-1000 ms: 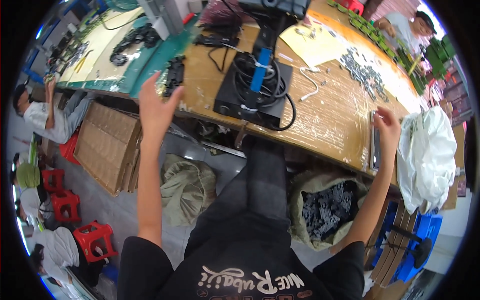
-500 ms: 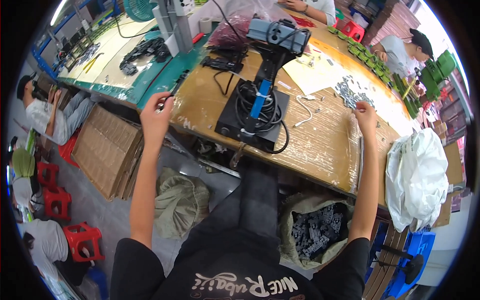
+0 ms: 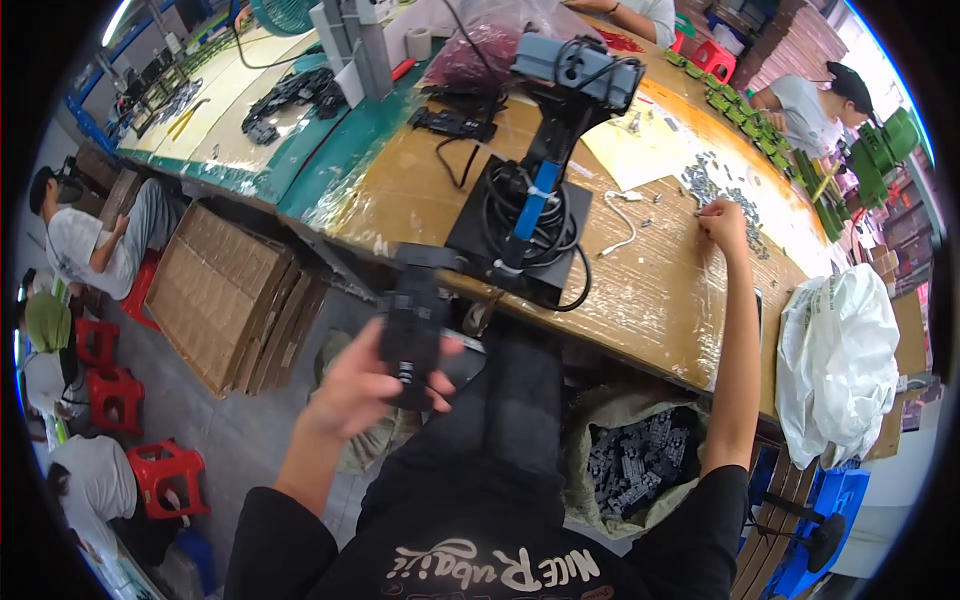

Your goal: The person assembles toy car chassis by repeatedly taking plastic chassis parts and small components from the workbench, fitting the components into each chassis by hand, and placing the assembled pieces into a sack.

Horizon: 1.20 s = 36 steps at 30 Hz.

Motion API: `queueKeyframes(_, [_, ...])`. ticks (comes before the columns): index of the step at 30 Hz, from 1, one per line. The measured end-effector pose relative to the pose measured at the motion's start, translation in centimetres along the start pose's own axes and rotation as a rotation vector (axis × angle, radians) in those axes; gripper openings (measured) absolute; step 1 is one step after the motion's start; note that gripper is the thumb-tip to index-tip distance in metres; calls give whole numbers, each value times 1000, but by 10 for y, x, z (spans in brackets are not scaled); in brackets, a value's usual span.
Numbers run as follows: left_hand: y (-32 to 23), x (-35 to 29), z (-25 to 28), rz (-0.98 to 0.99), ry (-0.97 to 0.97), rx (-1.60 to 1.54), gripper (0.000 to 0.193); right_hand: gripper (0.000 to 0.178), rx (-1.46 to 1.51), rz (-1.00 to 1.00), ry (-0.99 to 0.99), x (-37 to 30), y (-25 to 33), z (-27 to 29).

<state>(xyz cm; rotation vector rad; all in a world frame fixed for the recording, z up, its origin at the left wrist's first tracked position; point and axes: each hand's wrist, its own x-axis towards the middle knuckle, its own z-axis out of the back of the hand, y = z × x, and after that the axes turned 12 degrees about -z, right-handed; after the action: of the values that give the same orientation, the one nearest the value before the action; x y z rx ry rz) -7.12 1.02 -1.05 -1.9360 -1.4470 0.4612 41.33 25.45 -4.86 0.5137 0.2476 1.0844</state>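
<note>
My left hand (image 3: 350,385), slightly blurred, is closed round a long black plastic part (image 3: 413,330). It holds the part over my lap, in front of the table's near edge. On the right, my right hand (image 3: 726,225) is low over the table with its thumb and fingertips pinched together. Whatever is between those fingertips is too small to make out. Just beyond the fingers lies a scatter of small grey pieces (image 3: 745,203). Between my hands stands a black device (image 3: 520,245) with coiled cables and a blue strip.
A white cable (image 3: 625,225) lies on the wooden table (image 3: 650,310). Below the table is an open sack (image 3: 575,470) of dark plastic parts. A white plastic bag (image 3: 838,365) sits at the right; stacked cardboard (image 3: 215,300) leans at the left. A co-worker (image 3: 810,105) sits at far right.
My left hand has come from the table's left edge toward my lap, now with the black plastic part in it. The right hand has shifted slightly, staying beside the grey pieces.
</note>
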Motion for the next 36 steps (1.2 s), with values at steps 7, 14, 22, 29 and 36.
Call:
queueKeyframes(7, [43,2,-38,126,164,66,51,11,131,113,-67,-83,39,7])
queueKeyframes(14, [60,7,-51,-40,-56,137,46,9,608,158,398,-274,95,33])
queueKeyframes(22, [70,14,-69,-364,-174,114,24,8,725,263,487,-344,105,25])
queueKeyframes(29, [69,10,-68,-425,-110,149,24,11,629,356,459,-345,109,20])
queueKeyframes(36, [72,7,-62,-537,2,196,21,14,563,446,351,-349,113,23])
